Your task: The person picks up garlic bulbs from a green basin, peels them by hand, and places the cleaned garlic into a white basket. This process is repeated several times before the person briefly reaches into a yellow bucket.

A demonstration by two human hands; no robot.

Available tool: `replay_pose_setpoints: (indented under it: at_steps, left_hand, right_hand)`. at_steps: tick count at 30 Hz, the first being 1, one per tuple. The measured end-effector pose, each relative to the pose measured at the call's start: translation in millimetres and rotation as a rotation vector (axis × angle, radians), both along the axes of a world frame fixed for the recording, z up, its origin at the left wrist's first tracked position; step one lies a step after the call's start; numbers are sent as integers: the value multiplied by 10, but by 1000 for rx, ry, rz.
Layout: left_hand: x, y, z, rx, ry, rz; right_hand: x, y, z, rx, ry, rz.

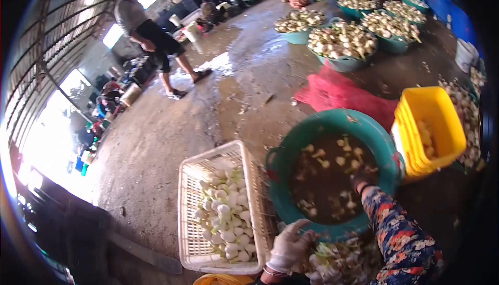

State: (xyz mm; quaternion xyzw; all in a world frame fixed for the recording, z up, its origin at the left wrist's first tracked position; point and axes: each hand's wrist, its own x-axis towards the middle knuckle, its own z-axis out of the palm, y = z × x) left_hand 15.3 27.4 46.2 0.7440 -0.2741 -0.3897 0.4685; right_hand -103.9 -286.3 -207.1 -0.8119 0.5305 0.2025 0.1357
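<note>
garlic bulbs [340, 161], long axes mixed, in tub [291, 134]

Brown water in the green basin [364, 121] hides the fingers of our right hand [360, 182] from our view. The yellow container [223, 280] below the white crate [185, 217] is cut off by the lower edge. Distant figures along the wall blur beyond our telling, and glare washes out the opening [57, 139] at left.

The tub [288, 129] is smooth green plastic, the crate [185, 207] white plastic lattice; the yellow bin [442, 144] looks glossy, the red netting [343, 95] meshy, the floor [150, 150] rough, partly wet-shiny.
</note>
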Motion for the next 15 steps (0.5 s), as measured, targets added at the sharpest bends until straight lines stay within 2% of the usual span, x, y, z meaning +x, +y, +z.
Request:
replay_pose_setpoints:
  at_steps: [2, 4, 5, 6, 8, 9, 10, 12, 14, 15]
  left_hand:
    - [32, -78, 46, -48, -277, -88]
    - [51, -121, -76, -72, -285, -118]
    - [53, -148, -55, -24, -258, -136]
    - [61, -175, -14, -34, -265, -130]
    - [57, -228, 80, 66, -277, -181]
    - [85, -233, -49, 37, -310, -228]
    - [75, -251, -145, 22, -310, -225]
    - [27, -289, -250, 23, -462, -208]
    - [-29, -308, -249, 62, -533, -205]
    - [-53, -322, -282, 65, -530, -158]
  right_hand:
    - [14, 110, -406, -129, -15, -112]
    - [135, 85, -621, -213, -12, -96]
    - [209, -4, -274, 85, 44, 102]
    - [220, -33, -582, -44, -2, 164]
    - [139, 181, 146, -74, -241, 178]
    - [194, 177, 276, 82, -246, 77]
    - [214, 335, 798, 120, -233, 61]
    - [111, 532, 1058, 193, -494, 88]
    - [2, 742, 1211, 693, -1023, -44]
    - [-33, 942, 1799, 648, -1034, 129]
